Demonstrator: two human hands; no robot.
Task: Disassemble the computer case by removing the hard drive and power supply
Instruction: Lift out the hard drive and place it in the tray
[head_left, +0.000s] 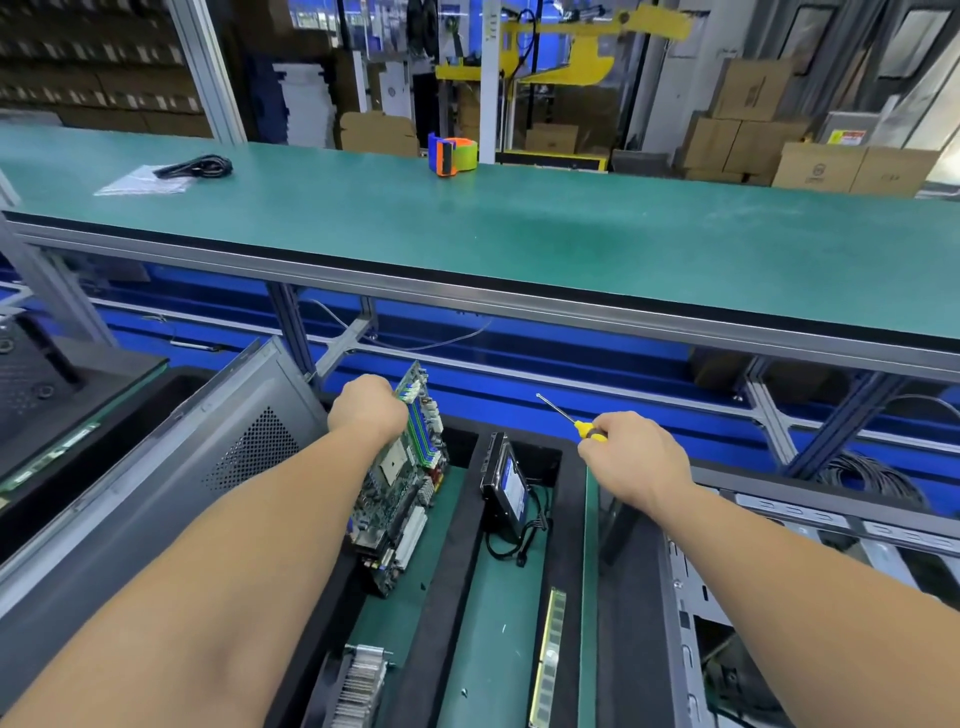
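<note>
Behind left hand (366, 410), grip on motherboard (402, 488) hidden; right hand (631, 457) round screwdriver (571, 418).

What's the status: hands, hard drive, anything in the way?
Left hand grips motherboard top edge, board standing in tray slot. Right hand holds yellow-handled screwdriver. Hard drive already out, upright in next slot, cable trailing. Nothing blocking.

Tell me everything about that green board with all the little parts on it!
The motherboard is a green circuit board crowded with small parts: rows of green and blue slots near its top, a pale square socket in the middle, white connectors and metal ports lower down. It stands on edge, leaning slightly, in a black-walled tray slot with a green floor. The left hand grips its top edge. A hard drive stands in the next slot, apart.
</note>
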